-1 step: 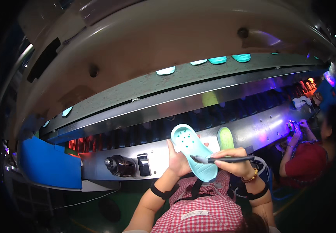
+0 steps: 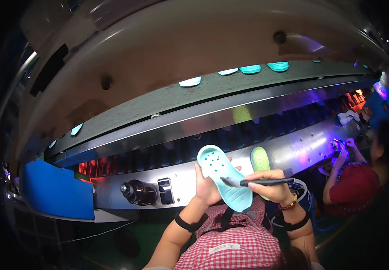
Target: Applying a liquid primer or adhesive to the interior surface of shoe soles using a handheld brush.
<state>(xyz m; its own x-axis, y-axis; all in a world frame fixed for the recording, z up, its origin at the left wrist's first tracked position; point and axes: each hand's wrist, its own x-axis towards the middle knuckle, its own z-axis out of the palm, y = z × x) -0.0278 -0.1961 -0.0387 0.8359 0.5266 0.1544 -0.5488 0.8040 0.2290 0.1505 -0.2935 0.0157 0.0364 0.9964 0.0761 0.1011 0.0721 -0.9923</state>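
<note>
My left hand (image 2: 207,189) holds a light blue shoe sole (image 2: 232,180) from its left edge and underneath, with the thumb along the rim. The sole's upper end has a cluster of small holes, and its lower end has curved grooves. My right hand (image 2: 273,186) is closed around a black-handled brush (image 2: 262,182), whose bristles touch the middle of the sole. A white tube or cord (image 2: 303,186) shows just behind the handle's end. Beyond my right hand lies a yellow-green sole (image 2: 261,162) on the metal ledge, partly hidden by that hand.
A dark bottle (image 2: 138,192) and a phone (image 2: 165,191) rest on the metal ledge (image 2: 187,177) at left. Beyond runs a dark roller track, then a green belt (image 2: 149,101) with several turquoise soles. A blue panel (image 2: 59,189) stands far left. At right, a person in red (image 2: 354,191) works.
The surroundings have shifted very slightly left in view. The blue sole seems a little more tilted, and its lower grooves show more clearly. The brush stays on its middle.
</note>
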